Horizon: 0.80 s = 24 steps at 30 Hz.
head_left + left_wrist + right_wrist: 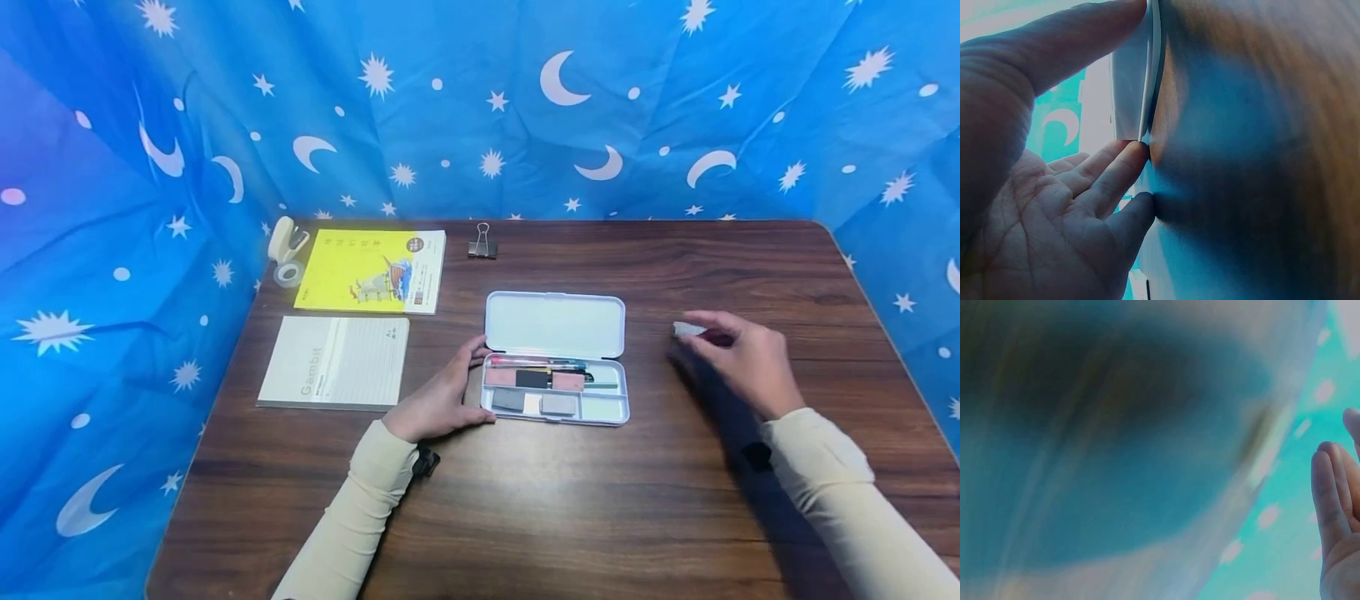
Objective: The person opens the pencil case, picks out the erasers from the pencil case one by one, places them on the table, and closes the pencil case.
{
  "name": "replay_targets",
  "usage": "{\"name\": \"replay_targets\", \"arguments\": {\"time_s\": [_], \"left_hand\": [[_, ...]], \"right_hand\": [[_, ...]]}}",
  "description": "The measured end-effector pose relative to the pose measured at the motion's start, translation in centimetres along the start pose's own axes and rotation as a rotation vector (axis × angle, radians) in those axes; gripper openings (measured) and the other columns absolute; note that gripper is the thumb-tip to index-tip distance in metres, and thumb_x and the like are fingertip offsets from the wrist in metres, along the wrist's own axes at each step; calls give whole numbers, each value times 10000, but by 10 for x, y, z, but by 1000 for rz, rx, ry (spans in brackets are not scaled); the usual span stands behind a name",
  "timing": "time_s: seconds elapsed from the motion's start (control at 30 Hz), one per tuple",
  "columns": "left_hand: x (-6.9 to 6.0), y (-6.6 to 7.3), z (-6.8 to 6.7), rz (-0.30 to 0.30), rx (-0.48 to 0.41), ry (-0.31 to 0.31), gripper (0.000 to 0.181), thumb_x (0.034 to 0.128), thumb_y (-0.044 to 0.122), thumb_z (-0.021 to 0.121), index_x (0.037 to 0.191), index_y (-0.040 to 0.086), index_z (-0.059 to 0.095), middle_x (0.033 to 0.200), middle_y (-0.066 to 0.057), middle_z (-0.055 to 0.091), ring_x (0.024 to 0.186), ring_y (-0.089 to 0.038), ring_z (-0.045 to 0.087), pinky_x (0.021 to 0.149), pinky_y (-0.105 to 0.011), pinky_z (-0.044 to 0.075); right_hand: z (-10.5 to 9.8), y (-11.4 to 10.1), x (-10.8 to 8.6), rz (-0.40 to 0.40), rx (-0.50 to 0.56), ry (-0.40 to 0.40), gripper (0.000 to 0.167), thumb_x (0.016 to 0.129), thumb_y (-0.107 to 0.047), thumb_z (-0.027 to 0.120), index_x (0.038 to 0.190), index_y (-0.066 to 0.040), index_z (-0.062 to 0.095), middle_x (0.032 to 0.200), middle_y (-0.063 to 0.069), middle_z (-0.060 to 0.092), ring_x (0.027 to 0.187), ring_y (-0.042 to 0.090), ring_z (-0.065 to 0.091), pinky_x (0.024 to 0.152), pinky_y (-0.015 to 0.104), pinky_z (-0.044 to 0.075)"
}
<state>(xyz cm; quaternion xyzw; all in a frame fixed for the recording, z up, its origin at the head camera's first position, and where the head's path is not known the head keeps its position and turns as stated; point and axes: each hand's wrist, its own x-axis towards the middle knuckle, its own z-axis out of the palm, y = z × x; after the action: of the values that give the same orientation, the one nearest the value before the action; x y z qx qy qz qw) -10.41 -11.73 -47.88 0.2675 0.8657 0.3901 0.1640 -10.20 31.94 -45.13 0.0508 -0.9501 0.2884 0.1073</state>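
Note:
An open white pencil case (606, 410) lies on the table, its lid (555, 325) folded back. Inside are pens (536, 363), a pink-and-black piece (532, 380) and two grey blocks, one darker (508, 400) and one lighter (558, 405). My left hand (444, 398) holds the case's left end, thumb at the front corner and fingers farther back; in the left wrist view fingertips (1135, 150) touch its corner. To the right of the case, my right hand (750, 357) pinches a small whitish-grey block (688, 329) above the table. The right wrist view shows only some fingers (1329, 487), not the block.
On the left lie a Gambit notebook (333, 362) and a yellow book (367, 271). Beside the book are a cream stapler (283, 240) and a tape roll (288, 275). A black binder clip (482, 248) stands near the back edge. A blue patterned curtain (510, 108) surrounds the table.

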Motion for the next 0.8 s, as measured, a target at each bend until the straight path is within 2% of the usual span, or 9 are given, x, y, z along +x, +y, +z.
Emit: {"name": "replay_targets", "arguments": {"time_s": [0.07, 0.13, 0.23, 0.33, 0.43, 0.57, 0.7, 0.8], "left_hand": [[0, 0, -1, 4, -4, 0, 1164, 839, 151, 913, 1651, 7, 91, 1626, -215, 396, 1521, -319, 364, 1267, -441, 268], [0, 0, -2, 9, -6, 4, 1166, 834, 139, 915, 1650, 3, 93, 1625, -215, 400, 1519, -320, 367, 1267, -441, 269], [0, 0, -1, 8, -8, 4, 1167, 831, 137, 917, 1650, 7, 95, 1626, -210, 402, 1520, -315, 369, 1268, -437, 266], [1, 1, 0, -1, -10, 1, 1166, 832, 147, 917, 1652, 15, 100, 1627, -198, 407, 1521, -304, 369, 1270, -428, 259], [2, 1, 2, -8, -19, -5, 1170, 829, 153, 918, 1654, 18, 100, 1626, -189, 411, 1523, -298, 366, 1274, -420, 247], [2, 0, 2, -9, -25, -7, 1177, 828, 156, 918, 1658, 22, 94, 1627, -177, 413, 1524, -288, 363, 1276, -408, 242], [2, -1, 1, -4, -21, -2, 1180, 826, 153, 918, 1659, 26, 93, 1626, -175, 416, 1521, -288, 369, 1274, -411, 247], [1, -1, 0, -3, -21, 0, 1178, 823, 143, 917, 1658, 27, 95, 1625, -179, 416, 1519, -295, 372, 1273, -418, 252]], "right_hand": [[13, -24, -4, -95, 18, 8, 294, 922, -89, 828, 1212, -98, 781, 1068, 140, 789, 877, 273, 737, 703, 114, 493], [28, -47, -8, -199, 34, -10, 297, 891, -56, 847, 1181, -92, 787, 1038, 111, 795, 835, 242, 748, 693, 236, 578], [49, -72, -13, -318, 60, -85, 310, 864, -9, 856, 1159, -76, 790, 1022, 97, 793, 817, 210, 742, 681, 411, 631], [65, -85, -17, -394, 55, -158, 319, 845, 5, 869, 1146, -71, 799, 1021, 93, 789, 855, 217, 744, 734, 453, 641], [75, -88, -18, -429, 31, -193, 313, 843, -10, 875, 1139, -87, 809, 1014, 72, 788, 868, 208, 734, 765, 453, 639], [78, -87, -17, -423, 21, -207, 276, 864, -34, 865, 1125, -106, 813, 1006, 56, 786, 867, 200, 733, 767, 443, 639], [79, -87, -15, -414, 21, -209, 262, 865, -9, 856, 1104, -107, 808, 1016, 60, 787, 901, 230, 744, 798, 464, 637], [79, -87, -13, -439, 22, -192, 242, 852, 1, 864, 1061, -106, 805, 993, 48, 787, 899, 223, 744, 799, 457, 637]]}}
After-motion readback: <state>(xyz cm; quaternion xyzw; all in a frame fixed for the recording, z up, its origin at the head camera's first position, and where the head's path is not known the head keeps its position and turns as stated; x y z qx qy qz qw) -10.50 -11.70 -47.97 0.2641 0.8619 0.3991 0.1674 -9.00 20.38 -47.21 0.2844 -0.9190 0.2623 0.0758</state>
